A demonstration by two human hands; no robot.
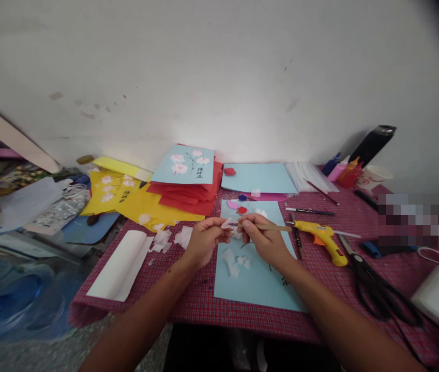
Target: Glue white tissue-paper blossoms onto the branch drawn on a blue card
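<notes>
While the left hand (206,238) pinches paper (227,223) and the right hand (262,238) a brush (275,227), in from the tabletop's front edge (194,312), light strokes should prevent tearing.

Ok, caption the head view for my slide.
Left hand pinches pale paper and right hand holds a wooden-handled tool above a blue sheet, near a yellow glue gun.

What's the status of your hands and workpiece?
Left hand pinching small pale paper-like piece. Right hand gripping slim tan stick-like tool. White paper-like scraps lying on light-blue rectangular sheet below.
</notes>
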